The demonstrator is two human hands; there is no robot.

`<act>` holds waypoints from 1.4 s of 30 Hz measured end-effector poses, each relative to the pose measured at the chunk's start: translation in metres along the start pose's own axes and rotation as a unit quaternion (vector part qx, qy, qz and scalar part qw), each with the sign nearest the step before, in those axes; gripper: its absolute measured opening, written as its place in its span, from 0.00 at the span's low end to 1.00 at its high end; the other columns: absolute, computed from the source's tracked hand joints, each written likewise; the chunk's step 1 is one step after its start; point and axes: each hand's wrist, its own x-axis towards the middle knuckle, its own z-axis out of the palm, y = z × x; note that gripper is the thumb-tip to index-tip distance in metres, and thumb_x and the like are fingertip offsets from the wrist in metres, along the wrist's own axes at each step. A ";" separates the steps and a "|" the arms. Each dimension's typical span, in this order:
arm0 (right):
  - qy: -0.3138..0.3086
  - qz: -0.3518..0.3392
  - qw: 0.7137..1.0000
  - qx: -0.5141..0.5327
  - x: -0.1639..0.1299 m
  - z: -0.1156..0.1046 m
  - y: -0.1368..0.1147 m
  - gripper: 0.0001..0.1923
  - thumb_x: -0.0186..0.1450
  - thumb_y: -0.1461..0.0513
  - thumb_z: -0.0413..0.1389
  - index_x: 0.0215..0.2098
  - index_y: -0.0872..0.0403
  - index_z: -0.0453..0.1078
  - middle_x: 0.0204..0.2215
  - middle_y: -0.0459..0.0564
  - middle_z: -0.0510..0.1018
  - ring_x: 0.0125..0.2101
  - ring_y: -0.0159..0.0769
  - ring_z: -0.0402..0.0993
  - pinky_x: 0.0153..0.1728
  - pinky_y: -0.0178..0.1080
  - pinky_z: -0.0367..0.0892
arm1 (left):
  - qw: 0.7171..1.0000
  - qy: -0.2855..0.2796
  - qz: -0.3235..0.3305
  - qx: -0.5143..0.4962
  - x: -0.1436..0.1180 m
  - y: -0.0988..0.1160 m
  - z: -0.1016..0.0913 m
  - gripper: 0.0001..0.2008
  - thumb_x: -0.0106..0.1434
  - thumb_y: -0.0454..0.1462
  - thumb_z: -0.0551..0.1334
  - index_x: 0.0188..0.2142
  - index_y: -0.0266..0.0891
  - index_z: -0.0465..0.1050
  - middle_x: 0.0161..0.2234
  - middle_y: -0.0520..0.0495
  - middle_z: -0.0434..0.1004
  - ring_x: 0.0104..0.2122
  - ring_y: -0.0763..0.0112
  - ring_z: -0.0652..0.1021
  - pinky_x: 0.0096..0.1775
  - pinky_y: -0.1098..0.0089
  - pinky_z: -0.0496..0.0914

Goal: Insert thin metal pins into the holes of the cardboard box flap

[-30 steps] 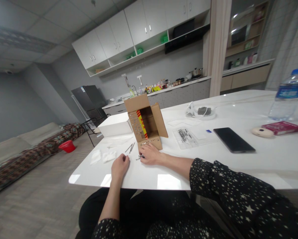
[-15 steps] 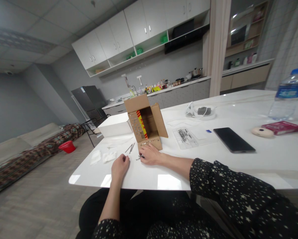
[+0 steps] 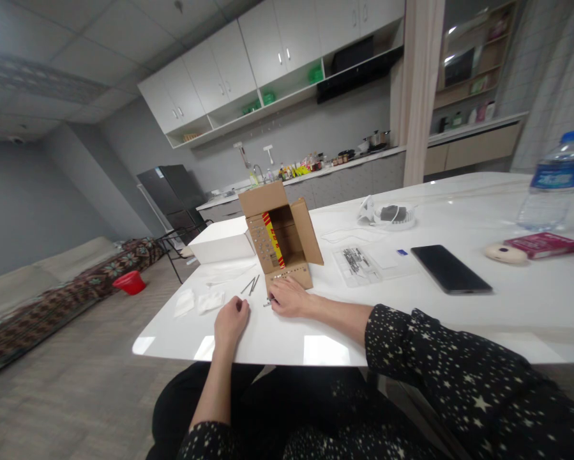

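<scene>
Right hand (image 3: 290, 298) slightly nearer the cardboard box (image 3: 281, 240).

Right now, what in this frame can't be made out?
Head view only:
- Small metal pieces under the right hand: covered by the fingers.
- Left hand: curled, so any contents are hidden.
- Cardboard box interior: too dark.
- Clear packet print: too small.
- Water bottle: cut off by the right edge.

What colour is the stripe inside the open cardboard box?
Red and yellow stripe inside the cardboard box, seen in the head view.

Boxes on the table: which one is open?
The brown cardboard box by the right hand, flaps spread, opening facing the person; the white box behind it is closed.
</scene>
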 end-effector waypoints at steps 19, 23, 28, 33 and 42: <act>-0.011 0.011 1.000 0.002 0.000 -0.005 -0.003 0.07 0.62 0.65 0.52 0.38 0.57 0.69 0.39 0.56 0.76 0.43 0.44 0.70 0.47 0.44 0.58 | 1.000 0.003 -0.005 -0.005 -0.001 0.001 0.000 0.14 0.65 0.45 0.51 0.30 0.42 0.69 0.28 0.46 0.77 0.32 0.63 0.76 0.30 0.69 0.59; -0.010 0.008 1.000 0.000 0.000 -0.005 -0.003 0.06 0.62 0.65 0.52 0.38 0.57 0.69 0.39 0.56 0.76 0.43 0.44 0.70 0.47 0.43 0.58 | 1.000 0.002 -0.005 -0.007 -0.001 0.002 -0.001 0.14 0.64 0.45 0.50 0.29 0.42 0.68 0.28 0.46 0.76 0.31 0.63 0.76 0.30 0.69 0.58; -0.005 0.001 1.000 -0.008 -0.001 -0.004 -0.002 0.07 0.62 0.64 0.53 0.38 0.57 0.69 0.39 0.56 0.76 0.43 0.44 0.70 0.47 0.44 0.58 | 1.000 0.006 -0.002 -0.004 -0.001 0.001 -0.001 0.15 0.64 0.46 0.50 0.30 0.42 0.69 0.28 0.45 0.76 0.31 0.63 0.75 0.29 0.69 0.58; -0.010 0.000 1.000 -0.007 -0.001 -0.005 -0.003 0.07 0.62 0.64 0.53 0.39 0.57 0.69 0.39 0.56 0.76 0.43 0.44 0.69 0.47 0.44 0.58 | 1.000 0.004 0.000 -0.008 0.000 -0.001 0.000 0.14 0.64 0.46 0.50 0.29 0.42 0.68 0.28 0.46 0.76 0.31 0.63 0.75 0.29 0.69 0.58; -0.002 0.002 1.000 -0.016 0.000 -0.001 -0.001 0.08 0.63 0.63 0.52 0.39 0.57 0.70 0.40 0.56 0.75 0.43 0.44 0.70 0.47 0.44 0.58 | 1.000 0.006 0.003 -0.010 -0.001 -0.001 0.001 0.14 0.64 0.45 0.50 0.28 0.42 0.67 0.28 0.46 0.76 0.31 0.64 0.75 0.30 0.70 0.58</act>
